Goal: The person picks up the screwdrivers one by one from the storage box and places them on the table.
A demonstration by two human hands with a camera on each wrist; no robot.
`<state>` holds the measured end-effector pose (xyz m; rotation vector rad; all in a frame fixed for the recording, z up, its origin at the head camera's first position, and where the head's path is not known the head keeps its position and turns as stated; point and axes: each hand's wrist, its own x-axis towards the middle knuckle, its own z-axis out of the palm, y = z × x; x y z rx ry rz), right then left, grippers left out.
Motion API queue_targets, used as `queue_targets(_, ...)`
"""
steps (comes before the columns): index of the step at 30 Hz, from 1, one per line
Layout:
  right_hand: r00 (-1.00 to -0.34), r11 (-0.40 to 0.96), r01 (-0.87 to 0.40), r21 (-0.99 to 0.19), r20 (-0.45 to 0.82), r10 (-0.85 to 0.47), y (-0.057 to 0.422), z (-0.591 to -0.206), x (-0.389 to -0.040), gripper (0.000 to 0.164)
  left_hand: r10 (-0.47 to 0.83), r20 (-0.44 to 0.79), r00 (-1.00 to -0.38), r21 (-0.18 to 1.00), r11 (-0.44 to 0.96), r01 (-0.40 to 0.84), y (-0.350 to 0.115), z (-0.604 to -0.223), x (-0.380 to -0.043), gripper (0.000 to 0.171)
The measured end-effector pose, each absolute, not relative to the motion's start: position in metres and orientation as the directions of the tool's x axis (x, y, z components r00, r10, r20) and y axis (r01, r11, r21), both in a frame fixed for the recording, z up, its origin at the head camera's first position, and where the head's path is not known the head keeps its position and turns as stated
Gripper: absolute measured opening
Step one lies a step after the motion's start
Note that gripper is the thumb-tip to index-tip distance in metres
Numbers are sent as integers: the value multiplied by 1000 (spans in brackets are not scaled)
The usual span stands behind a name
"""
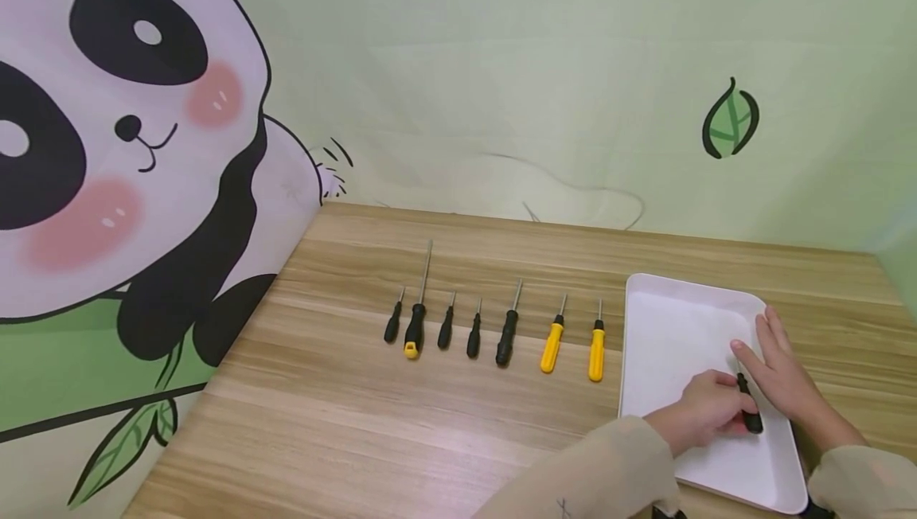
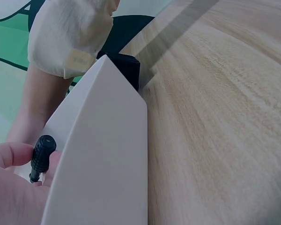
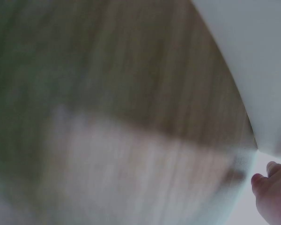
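Observation:
At the right of the head view, my left hand reaches into a white tray. Its fingers pinch a black-handled screwdriver low over the tray floor. In the left wrist view, the ribbed handle of this screwdriver shows between thumb and fingers, behind the tray's wall. My right hand rests over the tray's right rim with straight fingers, its thumb inside the tray close to the screwdriver's shaft. Two of its fingertips show in the right wrist view.
Left of the tray, several screwdrivers lie in a row on the wooden table: small black ones, a long black-and-yellow one, a larger black one and two yellow ones, the nearest yellow screwdriver beside the tray. A panda-print backdrop stands behind.

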<state>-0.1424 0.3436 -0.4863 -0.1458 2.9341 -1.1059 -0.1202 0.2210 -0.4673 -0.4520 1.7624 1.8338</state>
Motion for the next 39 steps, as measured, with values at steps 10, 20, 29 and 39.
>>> queue_targets(10,-996,739,-85,-668,38,-80,343,-485,-142,68,117,-595,-795,795,-64,-604,212,-467,-126,24)
queue_targets(20,-996,738,-93,-668,52,-78,342,-484,-142,67,109,-598,-794,789,-94,-607,205,-465,-130,23)
queue_targets(29,-996,741,-83,-667,38,-78,342,-484,-141,68,135,-587,-799,788,-133,-601,198,-462,-132,23)
queue_targets(39,-996,739,-84,-668,36,-81,343,-485,-142,68,213,-557,-803,782,-189,-593,189,-463,-134,24)
